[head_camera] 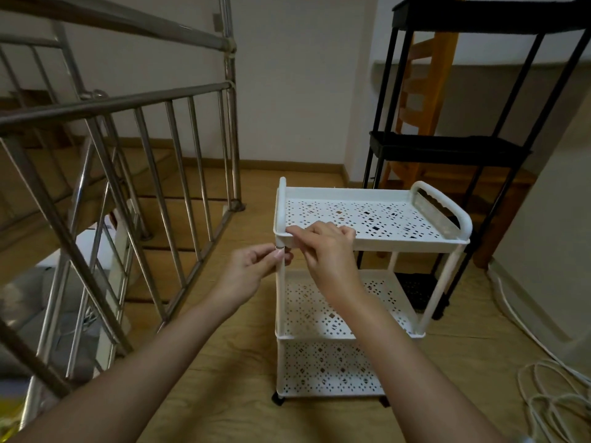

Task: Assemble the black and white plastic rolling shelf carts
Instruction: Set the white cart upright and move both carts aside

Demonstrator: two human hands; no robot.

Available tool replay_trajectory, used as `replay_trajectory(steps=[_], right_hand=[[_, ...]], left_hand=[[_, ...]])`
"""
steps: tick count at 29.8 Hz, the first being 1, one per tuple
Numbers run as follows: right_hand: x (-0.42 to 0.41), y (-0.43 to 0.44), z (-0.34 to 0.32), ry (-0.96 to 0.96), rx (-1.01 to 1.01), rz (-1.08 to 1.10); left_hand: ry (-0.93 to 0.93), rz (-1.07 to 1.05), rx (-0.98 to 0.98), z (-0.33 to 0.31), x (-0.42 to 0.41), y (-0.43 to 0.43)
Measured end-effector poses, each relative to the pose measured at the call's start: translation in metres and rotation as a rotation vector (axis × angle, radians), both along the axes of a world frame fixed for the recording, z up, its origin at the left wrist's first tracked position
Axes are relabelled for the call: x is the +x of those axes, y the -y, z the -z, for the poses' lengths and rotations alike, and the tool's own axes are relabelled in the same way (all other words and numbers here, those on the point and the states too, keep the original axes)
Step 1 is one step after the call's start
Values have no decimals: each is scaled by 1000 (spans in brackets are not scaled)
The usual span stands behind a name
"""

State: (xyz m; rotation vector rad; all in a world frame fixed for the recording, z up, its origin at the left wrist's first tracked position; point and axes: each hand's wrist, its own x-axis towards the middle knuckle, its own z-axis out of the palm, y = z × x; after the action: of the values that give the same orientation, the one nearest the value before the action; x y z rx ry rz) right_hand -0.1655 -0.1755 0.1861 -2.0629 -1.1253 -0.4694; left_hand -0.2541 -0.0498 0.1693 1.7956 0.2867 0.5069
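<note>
White cart (303,314) nearly done, black cart (447,148) already up!
Both stood upright on the floor (224,394), long axes vertical, white in front, casters (277,399) on. Left hand (256,270) pinched its front-left post (281,292) under the top tray (399,243); right hand (326,247) gripped that tray's corner, seemingly the last joint.

Stainless steel railing (179,100) occupies the left side, guarding a descending staircase (150,161) with wood-toned steps. Wood-pattern floor (224,394) meets a pale wall (294,75) at a wooden baseboard (287,165). An orange wooden ladder (444,55) leans at the far right corner. White cable (553,398) lies coiled on the floor, lower right. A yellow item (9,410) shows at the lower left edge; unidentifiable.
</note>
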Motion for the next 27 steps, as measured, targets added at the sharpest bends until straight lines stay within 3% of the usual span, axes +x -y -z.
replay_trajectory(steps=[7, 11, 15, 17, 19, 22, 24, 27], right_hand=[[7, 10, 0, 24, 20, -30], [8, 12, 9, 64, 15, -34], [10, 12, 16, 91, 56, -26], [7, 10, 17, 105, 69, -19], [2, 8, 14, 98, 22, -24], [1, 19, 3, -29, -66, -63], [5, 41, -3, -88, 149, 2], [28, 97, -10, -159, 773, 410]], left_hand=[[52, -17, -95, 14, 11, 4], [55, 36, -5, 16, 12, 2], [-28, 117, -8, 13, 11, -6], [-66, 166, -102, 7, 9, -4], [-53, 113, -223, 1, 9, 6], [-26, -76, -254, -2, 15, 27], [17, -169, -283, 0, 22, 35], [62, -277, -400, 2, 27, 34]])
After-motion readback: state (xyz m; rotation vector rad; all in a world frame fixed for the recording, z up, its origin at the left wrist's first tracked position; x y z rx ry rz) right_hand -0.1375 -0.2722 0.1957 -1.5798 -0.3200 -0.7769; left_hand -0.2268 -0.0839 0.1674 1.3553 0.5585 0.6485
